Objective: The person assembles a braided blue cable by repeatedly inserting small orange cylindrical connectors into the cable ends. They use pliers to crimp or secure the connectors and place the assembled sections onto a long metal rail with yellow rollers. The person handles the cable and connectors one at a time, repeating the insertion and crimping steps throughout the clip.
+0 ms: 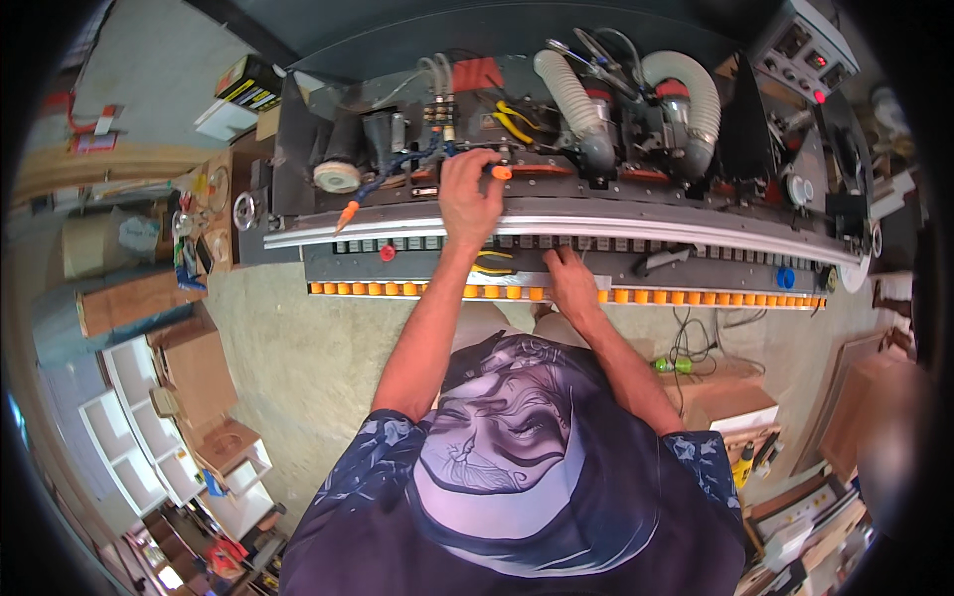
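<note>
My left hand (467, 199) reaches over the silver rail of a long dark machine (378, 207). Its fingers are curled around a blue segmented hose, whose orange nozzle (502, 172) pokes out beside the fingertips. Another orange-tipped nozzle (346, 215) hangs to the left. Closer to me, my right hand (573, 283) rests at the machine's front ledge, fingers bent together by the row of dark track pads; what they hold, if anything, is hidden. Yellow-handled pliers (494, 268) lie on the ledge between my forearms. Yellow-and-black pliers (513, 123) lie farther back inside the machine.
Two ribbed white hoses (568, 91) rise from motors at the back right. A control box (807, 55) stands at the far right corner. Orange rollers (636, 296) line the front edge. On the ledge are a red knob (388, 252) and a blue cap (786, 277). Cables (688, 338) trail at right.
</note>
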Action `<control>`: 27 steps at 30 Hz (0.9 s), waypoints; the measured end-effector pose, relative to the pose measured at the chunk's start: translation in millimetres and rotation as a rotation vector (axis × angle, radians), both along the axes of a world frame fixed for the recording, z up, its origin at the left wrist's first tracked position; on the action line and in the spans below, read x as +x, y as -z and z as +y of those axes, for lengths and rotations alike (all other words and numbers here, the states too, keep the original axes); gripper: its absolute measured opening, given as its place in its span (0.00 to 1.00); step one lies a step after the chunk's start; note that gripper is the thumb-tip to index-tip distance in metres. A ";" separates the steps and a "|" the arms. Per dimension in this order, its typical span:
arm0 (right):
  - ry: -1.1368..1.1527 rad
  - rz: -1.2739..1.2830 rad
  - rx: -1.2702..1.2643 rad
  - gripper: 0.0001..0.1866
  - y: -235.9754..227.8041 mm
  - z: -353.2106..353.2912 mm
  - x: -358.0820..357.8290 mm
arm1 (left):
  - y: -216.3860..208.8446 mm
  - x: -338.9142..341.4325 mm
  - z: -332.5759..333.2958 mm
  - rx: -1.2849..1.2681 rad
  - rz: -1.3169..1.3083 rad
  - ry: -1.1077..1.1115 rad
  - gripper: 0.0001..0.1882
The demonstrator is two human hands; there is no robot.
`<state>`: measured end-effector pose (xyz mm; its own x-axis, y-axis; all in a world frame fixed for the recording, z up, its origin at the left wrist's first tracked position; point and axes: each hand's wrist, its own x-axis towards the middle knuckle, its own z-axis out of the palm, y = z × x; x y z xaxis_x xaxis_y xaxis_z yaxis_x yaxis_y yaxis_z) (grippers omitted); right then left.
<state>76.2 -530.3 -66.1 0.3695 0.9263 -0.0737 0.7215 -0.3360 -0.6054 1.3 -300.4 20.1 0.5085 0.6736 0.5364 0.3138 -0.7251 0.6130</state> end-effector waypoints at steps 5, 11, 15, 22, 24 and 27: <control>0.027 0.002 0.054 0.19 11.7 -8.6 6.5 | -1.5 -12.7 -7.6 -0.062 0.131 -0.166 0.30; 0.104 0.051 0.118 0.15 22.1 -11.3 11.4 | -2.9 -37.2 -1.8 -0.282 0.087 -0.217 0.37; 0.148 0.104 0.165 0.14 14.7 -16.1 7.7 | -4.7 -30.7 -4.2 -0.247 0.118 -0.122 0.39; 0.473 0.202 0.243 0.07 -0.1 -54.1 29.2 | -5.9 -30.8 -5.4 -0.192 0.195 -0.108 0.38; 0.540 0.184 0.191 0.06 1.0 -71.4 34.3 | -3.1 -30.9 -6.6 -0.208 0.194 -0.109 0.38; 0.556 0.191 0.095 0.09 0.5 -79.8 30.6 | -5.3 -28.6 -6.7 -0.207 0.204 -0.102 0.38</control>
<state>106.8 -610.1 -66.6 0.7897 0.6030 -0.1127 0.3282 -0.5705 -0.7529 -27.3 -307.1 25.5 0.5161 0.8110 0.2756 0.5104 -0.5496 0.6614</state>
